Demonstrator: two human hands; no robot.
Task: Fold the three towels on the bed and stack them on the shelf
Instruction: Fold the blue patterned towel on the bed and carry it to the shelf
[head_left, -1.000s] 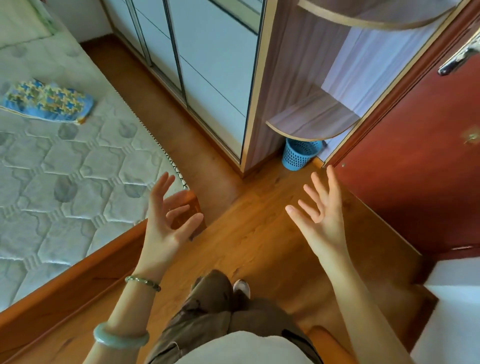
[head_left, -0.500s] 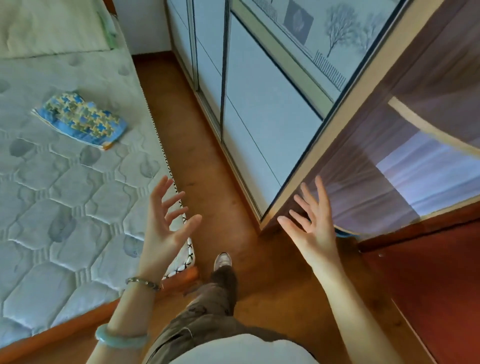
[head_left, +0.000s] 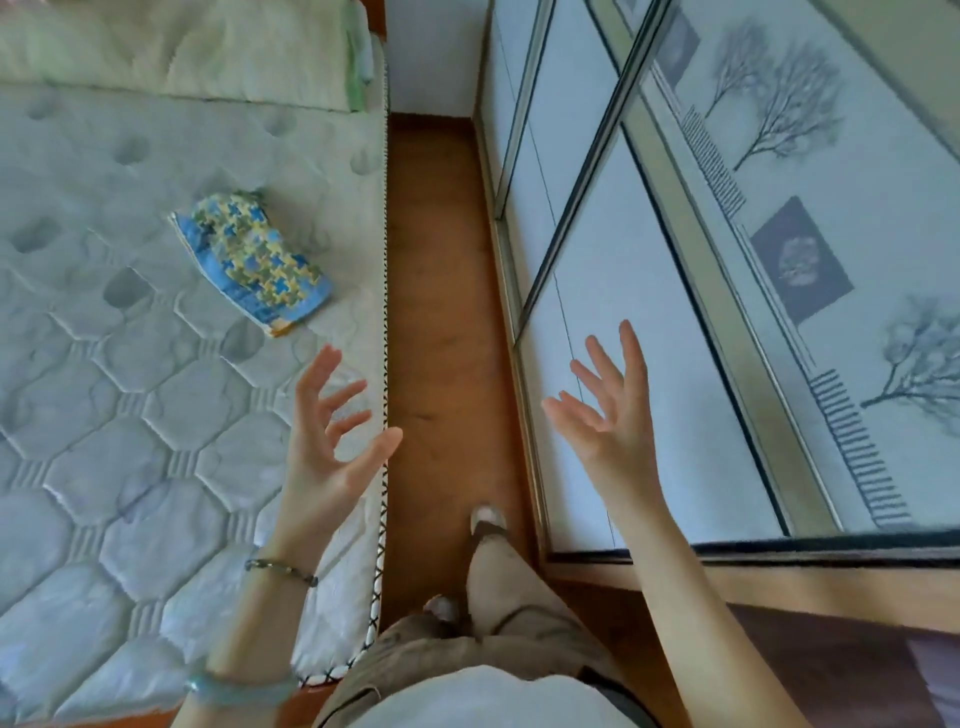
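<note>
Towel (head_left: 249, 265), seemingly folded, beyond left hand (head_left: 322, 447)

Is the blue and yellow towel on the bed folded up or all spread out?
Folded. The towel lies on the bed as a small thick packet, with stacked edges showing along its lower side.
</note>
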